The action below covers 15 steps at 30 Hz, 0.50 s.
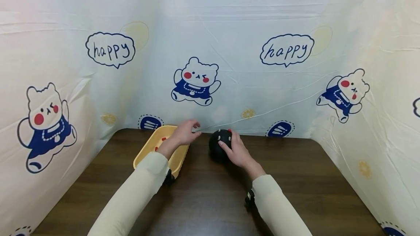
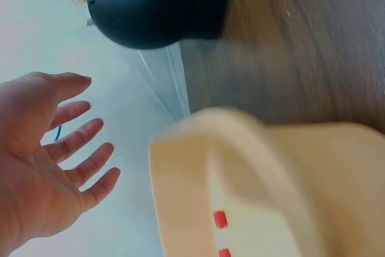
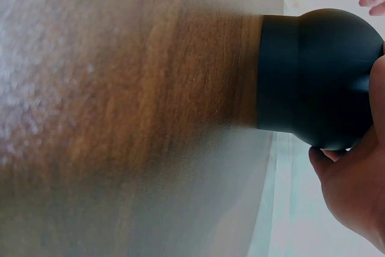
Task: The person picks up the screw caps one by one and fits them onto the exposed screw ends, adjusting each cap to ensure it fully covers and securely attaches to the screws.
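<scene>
The head view looks forward and down from above the dark-brown, wood-grained table (image 1: 210, 199). Both wrist views, turned sideways, look from close by, sharing the black, round-topped object (image 3: 325, 79) and yellow, rounded-rectangular tray (image 2: 180, 191).

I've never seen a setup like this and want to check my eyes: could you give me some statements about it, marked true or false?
1. The right hand holds the black object. True.
2. Red pieces lie in the yellow tray. True.
3. Both hands hold the black object. False: the left hand holds nothing.
4. The yellow tray stands right of the black object. False: it stands to its left.
5. The tabletop is brown. True.
</scene>
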{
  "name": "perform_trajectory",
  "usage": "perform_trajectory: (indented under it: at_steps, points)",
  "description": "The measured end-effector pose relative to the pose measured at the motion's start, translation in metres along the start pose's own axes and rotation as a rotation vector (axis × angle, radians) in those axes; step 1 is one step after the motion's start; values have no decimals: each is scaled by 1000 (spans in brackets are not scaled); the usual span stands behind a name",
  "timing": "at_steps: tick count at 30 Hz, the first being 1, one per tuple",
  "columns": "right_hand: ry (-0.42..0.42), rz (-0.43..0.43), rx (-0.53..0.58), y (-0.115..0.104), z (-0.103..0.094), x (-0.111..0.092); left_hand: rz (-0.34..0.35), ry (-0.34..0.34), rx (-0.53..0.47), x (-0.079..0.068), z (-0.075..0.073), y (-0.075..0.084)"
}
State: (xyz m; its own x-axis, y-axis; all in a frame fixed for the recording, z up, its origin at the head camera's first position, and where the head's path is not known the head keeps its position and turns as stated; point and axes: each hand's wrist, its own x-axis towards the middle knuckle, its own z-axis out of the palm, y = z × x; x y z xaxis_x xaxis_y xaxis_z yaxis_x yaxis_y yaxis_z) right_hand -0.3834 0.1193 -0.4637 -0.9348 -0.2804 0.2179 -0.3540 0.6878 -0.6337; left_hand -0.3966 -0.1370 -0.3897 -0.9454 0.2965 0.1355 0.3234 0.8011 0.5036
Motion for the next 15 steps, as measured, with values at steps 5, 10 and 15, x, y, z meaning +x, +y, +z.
perform_trajectory:
  at_steps: [5,10,15]
  points:
    - [-6,-10,5,9,3,5,6,7,52,-1,-8,-13]
    - [-13,-7,15,6,1,3,-40,-2,64,-4,-19,-24]
    - [9,-14,22,0,-1,-1,-85,-23,72,-7,-30,-34]
